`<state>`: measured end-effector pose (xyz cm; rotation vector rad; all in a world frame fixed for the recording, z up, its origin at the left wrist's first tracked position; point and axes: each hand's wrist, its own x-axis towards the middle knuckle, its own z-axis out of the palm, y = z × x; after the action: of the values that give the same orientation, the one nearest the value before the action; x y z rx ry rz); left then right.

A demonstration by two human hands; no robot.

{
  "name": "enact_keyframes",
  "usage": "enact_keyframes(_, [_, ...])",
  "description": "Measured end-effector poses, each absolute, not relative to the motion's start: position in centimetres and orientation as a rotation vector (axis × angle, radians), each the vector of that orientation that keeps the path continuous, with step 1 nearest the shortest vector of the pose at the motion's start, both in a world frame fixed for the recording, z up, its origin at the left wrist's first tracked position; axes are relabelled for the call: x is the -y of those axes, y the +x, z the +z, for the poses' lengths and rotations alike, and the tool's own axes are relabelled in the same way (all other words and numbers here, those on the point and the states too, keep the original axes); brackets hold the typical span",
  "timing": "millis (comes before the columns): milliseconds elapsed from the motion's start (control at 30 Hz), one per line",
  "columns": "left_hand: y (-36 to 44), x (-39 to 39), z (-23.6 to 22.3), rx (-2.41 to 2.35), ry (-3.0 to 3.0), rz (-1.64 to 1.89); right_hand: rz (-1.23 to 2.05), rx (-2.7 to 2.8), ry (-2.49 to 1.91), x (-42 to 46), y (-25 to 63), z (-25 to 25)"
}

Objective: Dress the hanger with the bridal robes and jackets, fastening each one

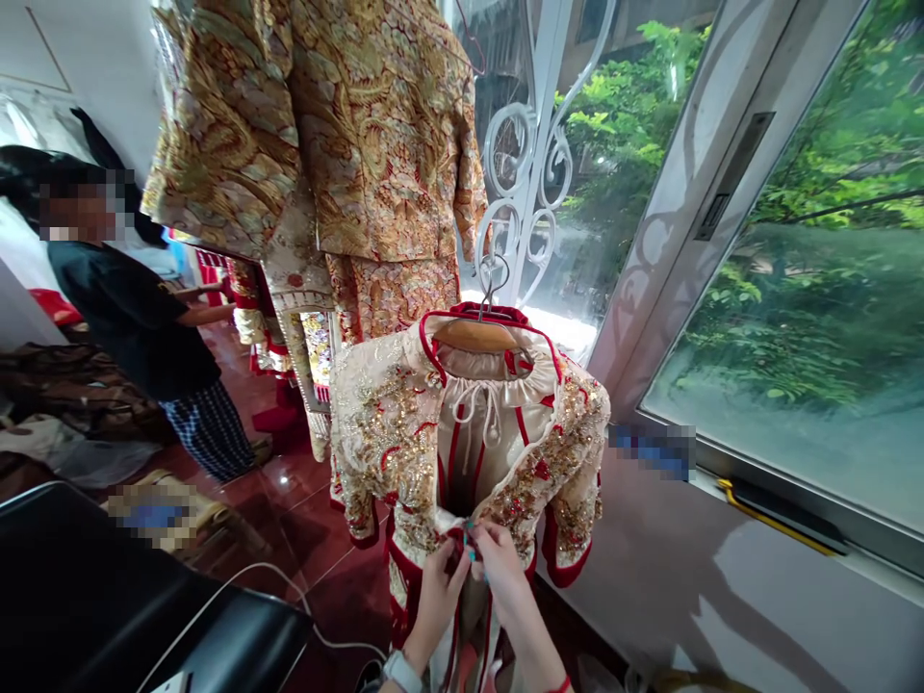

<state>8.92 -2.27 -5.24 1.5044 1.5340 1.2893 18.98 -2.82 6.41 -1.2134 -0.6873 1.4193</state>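
Note:
An ornate cream jacket (390, 423) with gold sequins and red trim hangs on a wooden hanger (476, 336) in front of me. Its collar is wide, and a white drawstring bow (476, 399) shows on the garment inside it. Both my hands are at the lower front edges of the jacket, close together. My left hand (439, 587) pinches the red-trimmed left edge. My right hand (498, 558), with teal nails, pinches the opposite edge right beside it. The fastening between my fingertips is too small to make out.
Large gold brocade garments (390, 125) hang behind the jacket. A window (794, 318) with a metal frame is on the right. At left stands a person (137, 308) in dark clothes, near a black padded surface (93, 597) crossed by a white cable (238, 573).

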Motion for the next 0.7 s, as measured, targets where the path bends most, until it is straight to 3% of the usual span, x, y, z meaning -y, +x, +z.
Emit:
enact_keyframes(167, [9.2, 2.2, -3.8, -1.571, 1.661, 1.217, 1.339, 0.744, -1.191, 2.8, 20.1, 11.3])
enact_keyframes(300, [8.5, 3.3, -1.2, -1.574, 1.872, 1.085, 1.415, 0.749, -1.216, 3.5, 20.6, 10.6])
enact_keyframes(500, [8.9, 1.8, 4.0, -1.836, 1.975, 1.238, 1.478, 0.785, -1.158, 4.3, 20.6, 9.9])
enact_keyframes(700, [10.6, -0.5, 3.9, -1.862, 2.254, 1.254, 1.455, 0.901, -1.167, 3.8, 20.9, 10.0])
